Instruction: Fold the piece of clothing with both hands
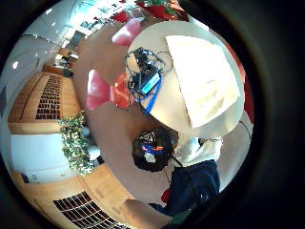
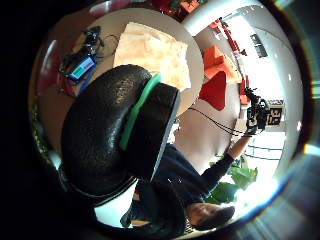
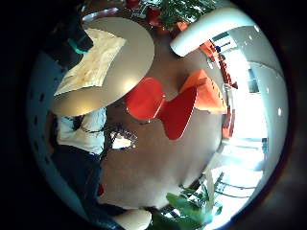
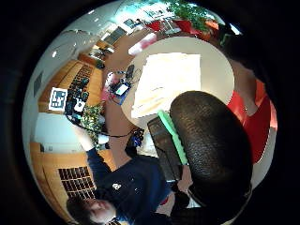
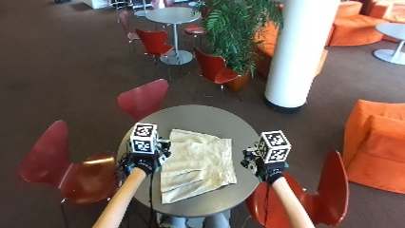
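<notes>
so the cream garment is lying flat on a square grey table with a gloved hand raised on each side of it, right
Not quite: the table is round, not square, as the outside view shows. The cream garment does lie flat on it, with the left hand and right hand raised on either side.

garment (image 5: 197, 164): one piece of pale cream cloth, tan in its shadows
state: already folded into a rough rectangle, layered; creases and soft wrinkles run along its length
pose: lying flat, long axis running from the near rim of the table away from the person, slightly skewed
edges: far end wavy and uneven; near end shows stacked folded edges, one layer peeking out below another
place: on the round grey table (image 5: 193, 116), covering the near-middle part, near corner close to the rim
contact: no hand touches it
palm views: same cloth seen flat on the tabletop (image 1: 202, 78) (image 3: 93, 60) (image 4: 164, 82) (image 2: 152, 52)
</notes>
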